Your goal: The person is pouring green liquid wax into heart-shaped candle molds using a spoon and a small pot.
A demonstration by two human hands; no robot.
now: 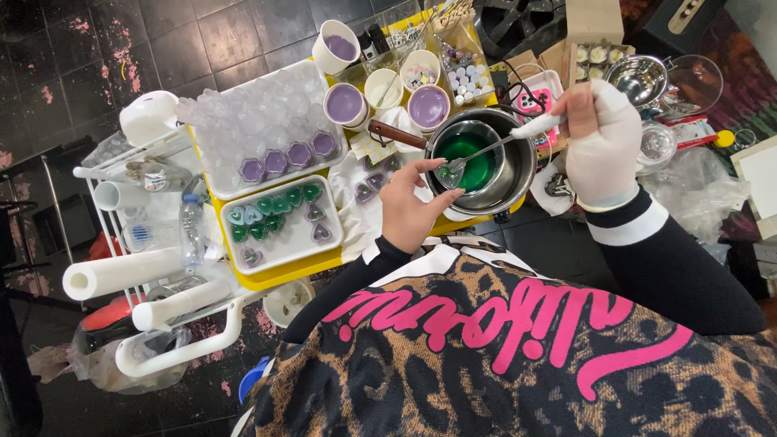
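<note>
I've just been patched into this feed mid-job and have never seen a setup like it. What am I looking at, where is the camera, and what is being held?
There is no machine: this is one picture from a camera worn on a person's head, looking down over their chest at their two bare-handed arms. The right hand, in a white glove, holds a spoon by its white handle. The spoon's bowl meets a small clear mould that the left hand pinches in its fingertip grip, over a metal pot of green liquid. On the yellow table lie a white tray of green and purple heart-shaped pieces, a larger tray of clear moulds with a few filled purple, and cups of purple liquid.
</note>
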